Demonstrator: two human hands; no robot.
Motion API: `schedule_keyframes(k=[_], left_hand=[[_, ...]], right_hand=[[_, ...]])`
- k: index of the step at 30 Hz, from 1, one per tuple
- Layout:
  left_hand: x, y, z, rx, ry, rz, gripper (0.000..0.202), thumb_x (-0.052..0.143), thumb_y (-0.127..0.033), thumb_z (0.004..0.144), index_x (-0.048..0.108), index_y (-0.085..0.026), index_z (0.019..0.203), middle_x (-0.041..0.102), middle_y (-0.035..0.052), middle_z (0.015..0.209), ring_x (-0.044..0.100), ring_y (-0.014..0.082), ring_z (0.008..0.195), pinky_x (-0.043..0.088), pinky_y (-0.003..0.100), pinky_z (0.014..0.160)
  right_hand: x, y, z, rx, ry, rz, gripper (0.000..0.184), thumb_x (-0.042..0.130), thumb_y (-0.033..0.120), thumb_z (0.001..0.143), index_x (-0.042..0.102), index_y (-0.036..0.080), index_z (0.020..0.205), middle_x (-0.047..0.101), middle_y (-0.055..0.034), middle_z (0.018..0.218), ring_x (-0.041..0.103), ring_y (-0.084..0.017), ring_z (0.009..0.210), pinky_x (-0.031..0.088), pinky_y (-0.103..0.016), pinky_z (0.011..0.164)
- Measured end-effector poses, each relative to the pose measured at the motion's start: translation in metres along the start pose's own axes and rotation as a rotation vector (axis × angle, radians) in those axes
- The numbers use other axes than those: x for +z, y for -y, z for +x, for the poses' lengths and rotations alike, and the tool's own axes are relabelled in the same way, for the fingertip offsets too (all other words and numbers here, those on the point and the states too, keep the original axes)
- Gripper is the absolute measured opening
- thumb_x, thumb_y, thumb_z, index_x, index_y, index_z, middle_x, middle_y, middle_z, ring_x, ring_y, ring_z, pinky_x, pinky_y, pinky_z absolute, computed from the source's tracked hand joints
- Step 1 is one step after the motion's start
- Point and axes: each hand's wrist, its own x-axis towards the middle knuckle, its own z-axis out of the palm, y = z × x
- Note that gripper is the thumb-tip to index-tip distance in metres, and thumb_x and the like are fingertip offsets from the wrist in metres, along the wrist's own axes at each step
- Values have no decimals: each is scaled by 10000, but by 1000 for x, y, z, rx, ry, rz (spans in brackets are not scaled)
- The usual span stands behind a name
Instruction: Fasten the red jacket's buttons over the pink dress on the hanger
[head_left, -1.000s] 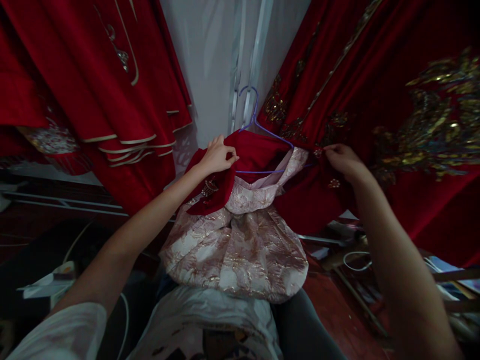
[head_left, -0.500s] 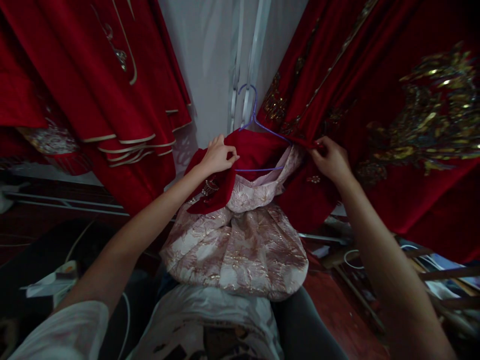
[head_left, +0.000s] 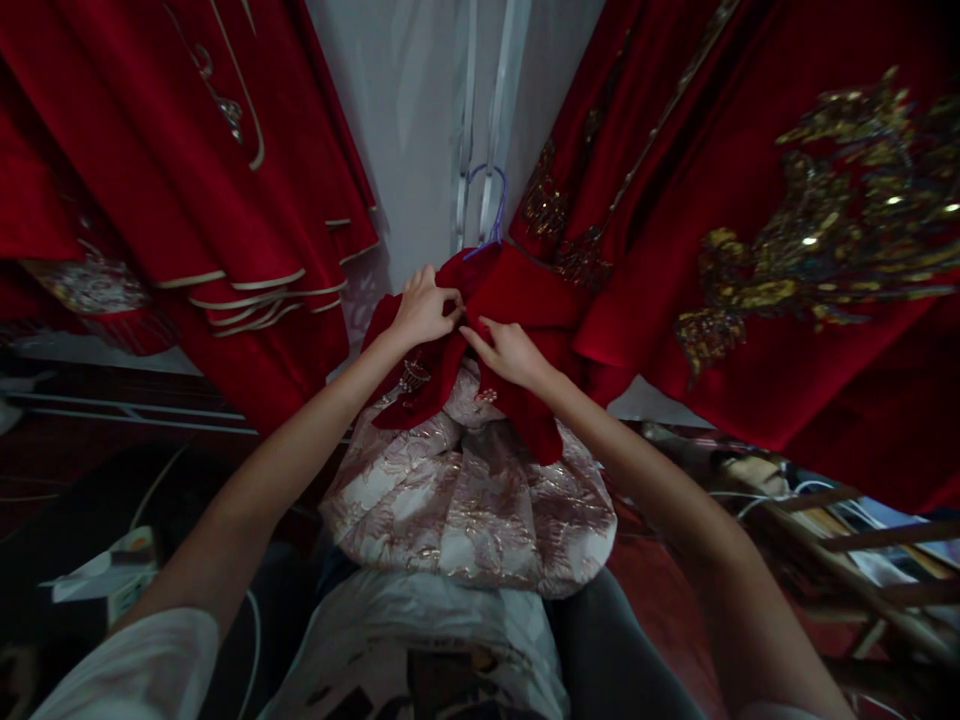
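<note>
A pale pink brocade dress (head_left: 480, 520) with metallic threads lies across my lap. Over its top sits a small red jacket (head_left: 529, 300) with beaded ornaments on its two front panels. A purple wire hanger (head_left: 499, 190) sticks out above the collar; the rest of it is hidden under the cloth. My left hand (head_left: 429, 308) pinches the jacket's left front edge near the neckline. Close beside it, my right hand (head_left: 510, 352) grips the right front edge, thumb and fingers closed on the cloth. The two edges come together between my hands.
Red garments (head_left: 262, 200) with pale piping hang at left. More red cloth with gold sequin embroidery (head_left: 832, 250) hangs at right. Behind stands a pale wall (head_left: 405, 100) with metal poles. A white box (head_left: 112, 575) lies at lower left, and a wooden frame (head_left: 885, 540) at lower right.
My right hand has swung inward from the right, bringing the jacket's right front panel over the dress top and hanger beside my left hand. My left hand has barely moved.
</note>
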Motion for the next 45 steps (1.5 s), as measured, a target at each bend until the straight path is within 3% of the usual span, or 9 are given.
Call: schedule_keyframes(k=[4,8,12,18,21,26,32,39,45], left_hand=[[-2,1,0,20,10,7,200,589,-344,826,694,-207,927,492,142,1165,429,364,1197,345,511,977],[6,-5,-6,13,-44,-14,238,558,-379,853,673,-185,928,473,159,1231,405,371,1224,327,522,994],[20,-16,-22,-62,-207,-48,239,496,-383,894,630,-187,928,406,157,1357,331,370,1293,278,538,1034],[45,-37,-36,-196,-354,-191,287,389,-411,946,580,-198,965,495,156,1199,428,305,1184,319,476,1012],[57,-51,-31,-162,-368,-388,267,327,-357,973,544,-207,933,565,99,1007,521,227,1022,389,385,949],[62,-62,-28,-64,-322,-625,231,349,-330,973,494,-220,830,567,24,827,552,155,828,448,280,820],[56,-59,-48,-77,-327,-708,196,433,-386,944,560,-237,933,603,38,949,575,156,884,480,281,824],[72,-50,-70,-130,-264,-908,330,535,-373,891,578,-257,1197,653,53,973,642,156,826,532,275,743],[71,-50,-70,-173,-410,-945,269,604,-387,846,658,-210,1040,680,75,993,668,158,837,548,262,732]], right_hand=[[6,10,0,91,-74,-43,356,413,518,933,563,204,858,607,-68,684,608,-216,653,397,-281,611],[-9,-10,-5,100,-244,-9,160,435,309,920,518,193,993,621,-115,939,614,-243,833,467,-349,747],[-29,-29,-10,97,-415,55,291,475,198,833,464,199,1124,580,-116,1070,580,-238,960,483,-405,858],[-31,-23,-14,118,-235,233,121,518,253,792,471,229,901,566,-23,820,547,-146,680,490,-276,610],[-20,-15,-14,102,-147,322,123,525,219,751,447,230,846,528,15,729,516,-115,605,455,-234,551],[-9,-13,-19,88,-125,401,134,520,190,720,448,230,825,506,26,716,514,-113,623,441,-219,542],[-4,-14,-24,139,-151,510,146,539,241,747,433,238,848,518,18,789,532,-111,665,452,-208,541],[7,-19,-25,195,-161,707,252,613,326,746,459,243,928,549,-3,925,583,-124,776,528,-242,652],[8,-23,-28,197,-127,788,271,640,336,757,528,240,984,594,-28,1020,606,-135,873,538,-277,775]])
